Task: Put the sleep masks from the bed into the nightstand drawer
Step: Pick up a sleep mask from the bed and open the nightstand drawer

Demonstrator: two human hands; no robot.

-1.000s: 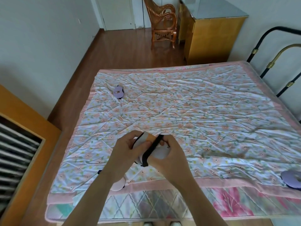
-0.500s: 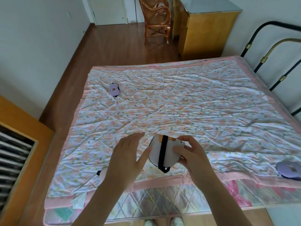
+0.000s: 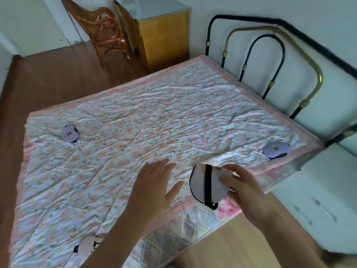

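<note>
Across the far left of the floral quilted bedspread [image 3: 135,136] lies 1 folded lilac sleep mask [image 3: 70,134], flat on the fabric near the left edge. Nearer me, at the bottom edge of the bed, a pale pink sleep mask with a black strap [image 3: 86,247] pokes out from beneath my left forearm, partly hidden by it. My left hand [image 3: 154,188] hovers palm down over the quilt, fingers straight and spread, thumb angled out to the right, gripping nothing. Just to its right, apart from it, my right hand [image 3: 243,192] pinches a folded white sleep mask with a black band wrapped round it [image 3: 206,186]; my thumb presses on its face and the other fingers curl behind, so the mask stands nearly upright above the bed's near right corner. A bit of orange print shows at its top. Farther right, a 2nd lilac sleep mask [image 3: 275,149] rests on the quilt close to the corner by the black and brass metal headboard [image 3: 270,60]. Beside the bed on the right stands a white nightstand with metal drawer handles [image 3: 316,202]; whether its drawer is ajar I cannot tell. Beyond the bed are a yellow wooden cabinet [image 3: 164,35] and a wicker chair [image 3: 104,29].
</note>
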